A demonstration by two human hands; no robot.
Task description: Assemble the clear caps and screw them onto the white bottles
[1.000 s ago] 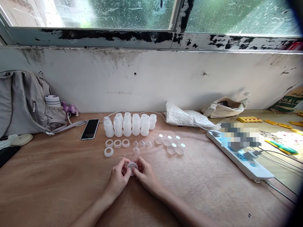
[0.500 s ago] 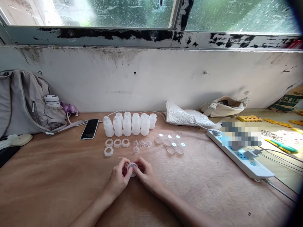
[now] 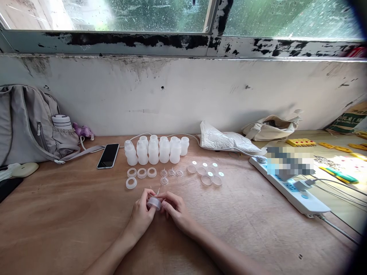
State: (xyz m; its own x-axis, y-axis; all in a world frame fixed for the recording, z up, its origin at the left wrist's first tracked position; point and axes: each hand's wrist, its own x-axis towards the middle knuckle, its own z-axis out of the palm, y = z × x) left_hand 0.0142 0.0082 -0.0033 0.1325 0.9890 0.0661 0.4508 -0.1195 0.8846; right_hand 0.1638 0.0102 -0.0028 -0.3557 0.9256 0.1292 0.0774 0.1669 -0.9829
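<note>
Wooden table (image 3: 71, 214), clear ring (image 3: 155, 203) newly tilted between the hands (image 3: 141, 214).

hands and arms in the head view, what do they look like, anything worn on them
The left hand and right hand are bare, without gloves. The left forearm and right forearm show no sleeves, watch or bracelet.

Ring (image 3: 155, 203) partly hid. by L hand (image 3: 142, 211); R hand (image 3: 177, 211) blocks some of its own fingers, so grip unclear. Back-row bottles (image 3: 185, 144) partly behind front-row bottles (image 3: 153, 153). Backpack (image 3: 28, 118) cut off at L edge, sack (image 3: 348, 120) at R edge, forearms (image 3: 114, 248) at btm. Item (image 3: 291, 162) by power strip (image 3: 309, 204) pixelated, can't ID. Dark bits (image 3: 325, 162) far R too tiny to tell.
</note>
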